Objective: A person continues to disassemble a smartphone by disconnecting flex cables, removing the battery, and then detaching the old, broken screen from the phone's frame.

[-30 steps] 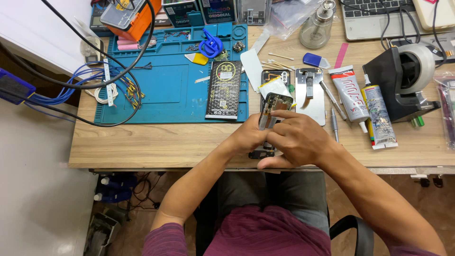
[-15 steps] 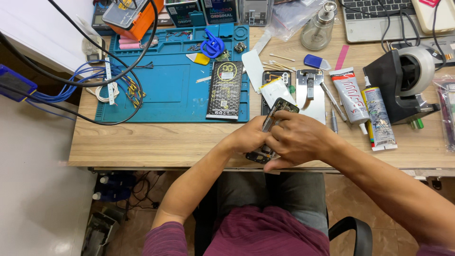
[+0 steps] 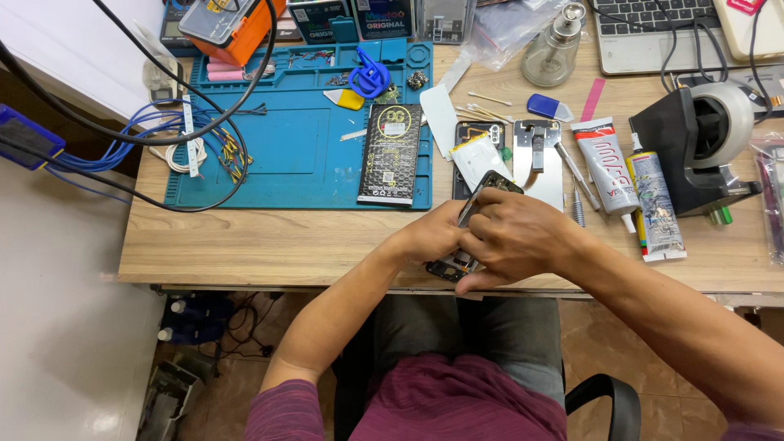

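— Where are we with the opened phone [image 3: 460, 260]?
— At the desk's near edge; we've got it gutted, back off, nothing refitted.
— And our hands?
— Our right hand [image 3: 510, 237] is curled tight over it, our left hand [image 3: 429, 237] pinching its side. Farther off lie the loose battery [image 3: 476, 157], glue tubes [image 3: 606, 170] and blue mat [image 3: 286, 147].

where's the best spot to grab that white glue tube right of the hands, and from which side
Grip the white glue tube across its flat middle, coming straight down from above. It lies flat on the wooden table, its nozzle toward the table's near edge. A second tube lies close on its right and slim metal tools on its left, so a top pinch probably suits better than a sideways reach.
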